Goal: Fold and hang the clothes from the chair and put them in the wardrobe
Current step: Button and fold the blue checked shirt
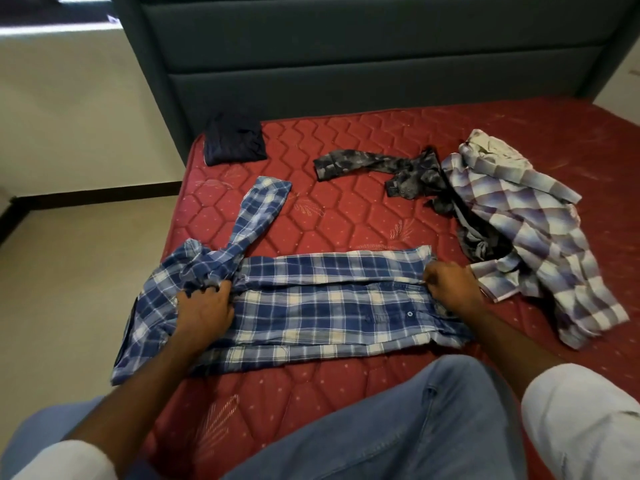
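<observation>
Blue plaid shirt [311, 306] flat on mattress [346, 209]; left hand [204, 306], right hand [450, 285] fingers gripping its fabric

Blue-and-white checked woven cotton-like shirt [311, 306]: matt, soft, creased, frayed at the left edge, with small glossy plastic buttons. Red quilted mattress [346, 202]: stitched in padded hexagons, faint sheen, dotted print. Grey-blue padded headboard [346, 46] at the far side: matt upholstery in smooth horizontal panels. Purple-and-white checked cloth shirt [536, 237] at right: soft, rumpled. Dark mottled grey garment [381, 164]: thin, limp cloth. Folded navy garment [233, 140] far left: slightly shiny fabric.
</observation>
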`<state>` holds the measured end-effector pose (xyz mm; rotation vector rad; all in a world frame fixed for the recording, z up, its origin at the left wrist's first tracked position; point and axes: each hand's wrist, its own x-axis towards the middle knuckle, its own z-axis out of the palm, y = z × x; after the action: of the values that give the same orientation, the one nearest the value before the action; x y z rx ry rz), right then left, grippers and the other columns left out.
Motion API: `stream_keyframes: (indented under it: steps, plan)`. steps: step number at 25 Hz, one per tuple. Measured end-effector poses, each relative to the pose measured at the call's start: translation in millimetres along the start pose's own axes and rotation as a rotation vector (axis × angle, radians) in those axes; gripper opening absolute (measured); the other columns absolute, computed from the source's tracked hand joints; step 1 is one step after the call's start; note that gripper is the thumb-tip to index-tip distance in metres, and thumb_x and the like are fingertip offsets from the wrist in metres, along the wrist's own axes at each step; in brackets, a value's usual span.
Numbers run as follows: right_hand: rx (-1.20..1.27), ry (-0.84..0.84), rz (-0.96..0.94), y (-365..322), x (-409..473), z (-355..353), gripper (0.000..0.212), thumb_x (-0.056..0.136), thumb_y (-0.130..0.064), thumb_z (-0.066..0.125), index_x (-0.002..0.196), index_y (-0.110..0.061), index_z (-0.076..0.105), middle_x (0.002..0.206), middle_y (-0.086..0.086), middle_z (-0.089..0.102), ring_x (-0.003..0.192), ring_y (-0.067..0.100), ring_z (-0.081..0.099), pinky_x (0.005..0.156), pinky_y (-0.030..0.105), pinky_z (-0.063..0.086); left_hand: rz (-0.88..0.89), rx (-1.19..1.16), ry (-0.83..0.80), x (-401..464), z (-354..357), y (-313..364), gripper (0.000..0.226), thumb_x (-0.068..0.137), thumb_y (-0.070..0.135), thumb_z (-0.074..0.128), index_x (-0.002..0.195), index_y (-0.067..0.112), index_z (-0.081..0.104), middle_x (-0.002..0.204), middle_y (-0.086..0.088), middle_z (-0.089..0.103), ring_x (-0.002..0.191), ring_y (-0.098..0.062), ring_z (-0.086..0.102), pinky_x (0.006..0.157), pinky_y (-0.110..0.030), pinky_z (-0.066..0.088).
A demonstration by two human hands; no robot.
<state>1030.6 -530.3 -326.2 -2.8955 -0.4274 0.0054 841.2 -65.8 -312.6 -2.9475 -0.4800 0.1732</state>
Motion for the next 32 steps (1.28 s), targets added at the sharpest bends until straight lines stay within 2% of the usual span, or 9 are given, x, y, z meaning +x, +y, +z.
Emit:
stream_keyframes:
  steps: [3, 7, 11, 17, 20, 23, 28, 30, 32]
  plan:
    - [-0.253, -0.013, -0.036, -10.1, 3.1, -6.1, 0.021, 0.077, -0.020, 0.074, 0.093, -0.034, 0.072, 0.112, -0.006, 0.061, 0.110, 0.024, 0.052, 0.088, 0.041, 0.039, 0.139, -0.039, 0.144, -1.8, -4.4, -11.2, 0.050, 0.098, 0.034, 0.050, 0.146, 0.024, 0.039, 0.108, 0.000, 0.073, 0.086, -0.023, 0.069, 0.084, -0.044, 0.046]
    - [-0.224, 0.131, -0.082, -61.8, 22.8, -13.8, 0.015, 0.075, -0.014, 0.073, 0.086, -0.024, 0.069, 0.105, 0.004, 0.053, 0.103, 0.031, 0.047, 0.086, 0.045, 0.035, 0.135, -0.201, 0.464, 5.6, -9.2, -38.1, 0.046, 0.086, 0.032, 0.054, 0.128, 0.014, 0.054, 0.108, -0.011, 0.060, 0.094, -0.034, 0.058, 0.077, -0.050, 0.045]
    - [0.345, -0.125, -0.163, -165.5, 67.6, 5.5, 0.028, 0.081, 0.004, 0.056, 0.079, -0.023, 0.065, 0.094, 0.003, 0.060, 0.093, 0.027, 0.060, 0.083, 0.037, 0.048, 0.057, -0.177, 0.303, 31.8, -12.3, -74.8, 0.069, 0.072, 0.029, 0.062, 0.139, 0.020, 0.050, 0.142, -0.009, 0.045, 0.125, -0.033, 0.043, 0.095, -0.055, 0.039]
    - [0.660, -0.359, -0.026, -296.2, 153.1, 62.7, 0.048, 0.091, 0.002, 0.055, 0.135, -0.017, 0.052, 0.122, 0.010, 0.064, 0.105, 0.029, 0.066, 0.084, 0.044, 0.058, 0.434, 0.034, 0.127, 75.5, 12.9, -128.8, 0.077, 0.065, 0.027, 0.079, 0.137, 0.032, 0.053, 0.150, 0.003, 0.041, 0.139, -0.025, 0.038, 0.101, -0.057, 0.034]
    - [0.298, -0.270, -0.276, -317.3, 185.2, 74.5, 0.068, 0.087, -0.005, 0.065, 0.146, -0.031, 0.046, 0.147, 0.007, 0.040, 0.132, 0.029, 0.043, 0.106, 0.046, 0.044, 0.400, -0.514, 0.067, 83.4, 28.0, -127.0, 0.061, 0.074, 0.027, 0.063, 0.134, 0.033, 0.051, 0.129, 0.014, 0.051, 0.126, -0.010, 0.049, 0.097, -0.041, 0.037]
    - [-0.038, -0.173, -0.546, -328.5, 207.8, 83.5, 0.044, 0.093, -0.023, 0.065, 0.135, -0.036, 0.060, 0.158, 0.000, 0.032, 0.143, 0.026, 0.027, 0.115, 0.052, 0.024, 0.320, -0.951, -0.046, 82.3, 46.0, -122.5, 0.056, 0.085, 0.030, 0.061, 0.139, 0.026, 0.048, 0.131, 0.010, 0.054, 0.121, -0.002, 0.053, 0.101, -0.028, 0.046]
    - [0.268, -0.033, -0.458, -323.6, 219.4, 52.4, 0.015, 0.100, -0.018, 0.055, 0.107, -0.019, 0.069, 0.117, -0.003, 0.067, 0.125, 0.017, 0.052, 0.122, 0.050, 0.007, 0.253, -0.863, -0.011, 76.0, 47.5, -115.4, 0.043, 0.091, 0.050, 0.067, 0.121, 0.021, 0.060, 0.112, 0.009, 0.062, 0.101, -0.003, 0.060, 0.086, -0.024, 0.050]
    - [0.438, 0.011, -0.412, -308.3, 212.9, 17.3, 0.013, 0.101, -0.013, 0.052, 0.091, -0.017, 0.059, 0.083, -0.008, 0.059, 0.094, 0.019, 0.058, 0.113, 0.048, 0.029, 0.277, -0.697, 0.003, 78.0, 42.0, -114.0, 0.047, 0.089, 0.062, 0.061, 0.112, 0.021, 0.063, 0.101, 0.007, 0.064, 0.089, -0.008, 0.061, 0.077, -0.029, 0.051]
    - [0.514, 0.030, -0.408, -291.0, 197.2, -24.1, 0.016, 0.101, -0.012, 0.054, 0.084, -0.013, 0.055, 0.073, -0.005, 0.054, 0.076, 0.017, 0.053, 0.081, 0.043, 0.045, 0.276, -0.539, 0.074, 79.1, 35.9, -108.6, 0.037, 0.093, 0.054, 0.063, 0.110, 0.021, 0.066, 0.101, 0.004, 0.069, 0.088, -0.014, 0.064, 0.078, -0.037, 0.052]
